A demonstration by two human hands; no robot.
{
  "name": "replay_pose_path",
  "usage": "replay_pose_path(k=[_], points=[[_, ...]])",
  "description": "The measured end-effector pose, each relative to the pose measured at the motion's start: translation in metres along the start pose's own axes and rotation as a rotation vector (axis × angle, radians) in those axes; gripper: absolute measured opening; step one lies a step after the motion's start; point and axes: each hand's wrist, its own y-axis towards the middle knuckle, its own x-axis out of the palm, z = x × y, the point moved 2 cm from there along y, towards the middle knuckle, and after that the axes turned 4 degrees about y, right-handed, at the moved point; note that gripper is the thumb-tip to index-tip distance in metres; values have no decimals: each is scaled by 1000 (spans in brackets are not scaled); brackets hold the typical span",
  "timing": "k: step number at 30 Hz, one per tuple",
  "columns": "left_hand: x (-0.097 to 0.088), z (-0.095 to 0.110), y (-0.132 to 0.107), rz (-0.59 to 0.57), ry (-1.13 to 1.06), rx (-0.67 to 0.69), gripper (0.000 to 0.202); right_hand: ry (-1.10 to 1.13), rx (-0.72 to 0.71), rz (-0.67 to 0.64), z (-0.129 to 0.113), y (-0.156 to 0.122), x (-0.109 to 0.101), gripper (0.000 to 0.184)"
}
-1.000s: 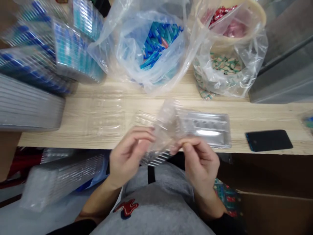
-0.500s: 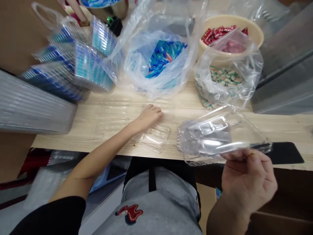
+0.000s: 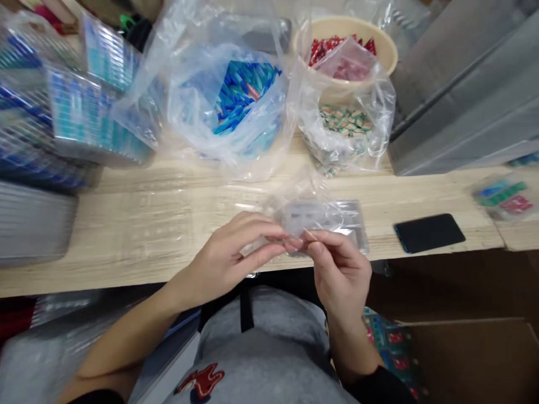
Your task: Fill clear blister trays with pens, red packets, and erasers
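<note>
At right hand [image 3: 341,275]: clear plastic blister tray [image 3: 324,216], pinched.

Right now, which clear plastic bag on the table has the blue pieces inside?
The large bag left of centre; the bag beside it holds green-and-beige packets instead.

Left hand [image 3: 225,264] raised, right hand [image 3: 341,275] lowered

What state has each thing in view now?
Left bare hand, fingers closed on the tray.
Right bare hand, pinching the tray.
Clear plastic blister tray, held between both hands.
Clear plastic bag, open, filled with blue pieces.
Round cream bowl, holding red packets.
Black rectangular smartphone, lying flat.
</note>
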Motion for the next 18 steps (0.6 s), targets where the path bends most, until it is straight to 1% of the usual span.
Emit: replay_pose_path(k=[3,6,10,18], points=[[2,-2,0,7,-126,-70,15,-13,-66,-39,-9,-1,4,17],[1,-4,-2,-14,-222,-140,16,-26,-90,-100,-16,-2,5,24],[0,-1,-4,-32,-305,-204,17,-100,-120,-169,-21,-3,4,23],[2,4,-4,-63,-430,-291,15,-113,-150,-156,-25,-1,7,22]])
